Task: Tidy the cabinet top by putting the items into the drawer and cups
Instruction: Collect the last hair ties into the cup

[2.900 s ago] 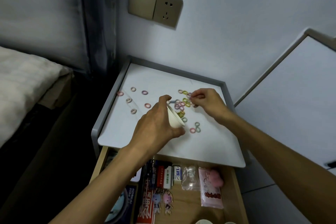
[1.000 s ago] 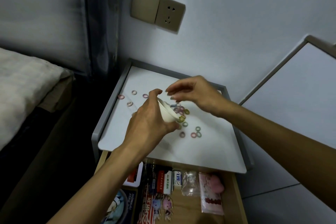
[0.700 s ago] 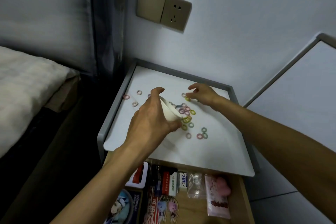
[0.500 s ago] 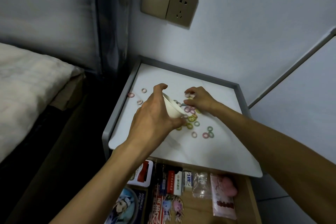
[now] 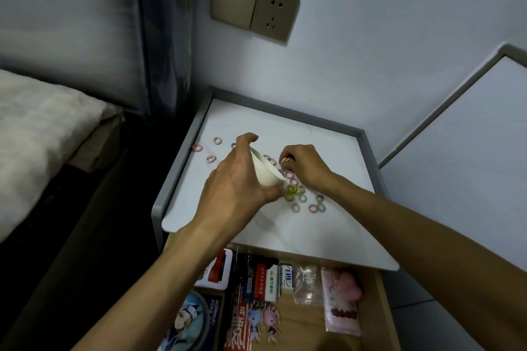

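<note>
**Small rings [image 5: 291,189], a tilted cup [image 5: 263,173] and an open drawer [image 5: 305,328]**

Nearest to me, the wooden drawer stands pulled out below the front edge of the white surface [image 5: 299,239]. Inside it, from left to right, I see a round printed badge [image 5: 185,322], a red and white case [image 5: 217,266], a row of small boxes [image 5: 271,279], a clear plastic bag [image 5: 306,283] and a pink pouch [image 5: 340,305]. Two cartoon charms [image 5: 263,319] lie in front of the boxes.

Both my bare forearms reach over the drawer to the middle of the surface. My left hand [image 5: 236,188] grips the white cup, with the fingers curled round its side and the thumb up over its far edge. The cup is tipped over, its mouth facing right. I cannot tell whether its lower edge touches the surface. My right hand [image 5: 306,167] sits just beside the mouth of the cup, fingers curled, the fingertips pinching a couple of rings.

Most of the small pastel rings lie in a loose cluster between my hands, just below the cup's mouth. A few lie a little nearer me and to the right. A few more lie apart on the left, behind my left hand.

A grey raised rim [image 5: 285,114] runs round the left, back and right of the surface. On the wall beyond it is a beige switch and socket plate [image 5: 255,8]. A bed [image 5: 37,128] with a pale cover lies to the left, and a white panel [image 5: 470,137] with a grey edge stands to the right.
</note>
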Demonstrator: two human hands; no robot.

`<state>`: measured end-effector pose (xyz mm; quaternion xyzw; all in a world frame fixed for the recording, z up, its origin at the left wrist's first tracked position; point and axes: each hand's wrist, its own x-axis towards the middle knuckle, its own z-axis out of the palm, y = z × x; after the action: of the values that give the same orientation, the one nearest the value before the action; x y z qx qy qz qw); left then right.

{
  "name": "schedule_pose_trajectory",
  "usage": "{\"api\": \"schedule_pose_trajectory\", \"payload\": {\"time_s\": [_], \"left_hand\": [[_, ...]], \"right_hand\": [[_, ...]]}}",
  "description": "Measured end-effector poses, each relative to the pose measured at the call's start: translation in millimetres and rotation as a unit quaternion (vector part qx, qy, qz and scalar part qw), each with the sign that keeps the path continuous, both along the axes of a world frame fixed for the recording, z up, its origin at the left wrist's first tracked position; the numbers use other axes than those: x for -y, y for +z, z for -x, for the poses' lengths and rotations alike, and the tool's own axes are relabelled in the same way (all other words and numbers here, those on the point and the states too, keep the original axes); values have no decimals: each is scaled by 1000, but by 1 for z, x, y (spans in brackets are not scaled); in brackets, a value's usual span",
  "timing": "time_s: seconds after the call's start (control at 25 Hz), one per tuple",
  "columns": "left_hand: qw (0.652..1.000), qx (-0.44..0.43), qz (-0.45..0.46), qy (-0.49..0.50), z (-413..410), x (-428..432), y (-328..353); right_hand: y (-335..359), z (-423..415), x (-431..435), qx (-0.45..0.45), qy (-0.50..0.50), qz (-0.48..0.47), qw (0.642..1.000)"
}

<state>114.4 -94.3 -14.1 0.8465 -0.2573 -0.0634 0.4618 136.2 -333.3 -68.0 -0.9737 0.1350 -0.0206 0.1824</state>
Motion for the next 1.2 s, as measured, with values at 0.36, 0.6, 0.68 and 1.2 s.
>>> {"api": "schedule_pose_trajectory", "payload": {"time_s": [0.36, 0.6, 0.68, 1.2], "left_hand": [[1000, -8, 11, 3, -2, -1, 1], [999, -26, 38, -3, 0, 1, 2], [999, -27, 37, 2, 2, 0, 2], [1000, -11, 25, 2, 0, -4, 6]], "right_hand": [[95, 16, -45, 87, 44, -245, 965], [124, 44, -76, 4, 165, -247, 955], [125, 47, -59, 62, 101, -278, 953], [8, 41, -13, -14, -31, -44, 998]]}}
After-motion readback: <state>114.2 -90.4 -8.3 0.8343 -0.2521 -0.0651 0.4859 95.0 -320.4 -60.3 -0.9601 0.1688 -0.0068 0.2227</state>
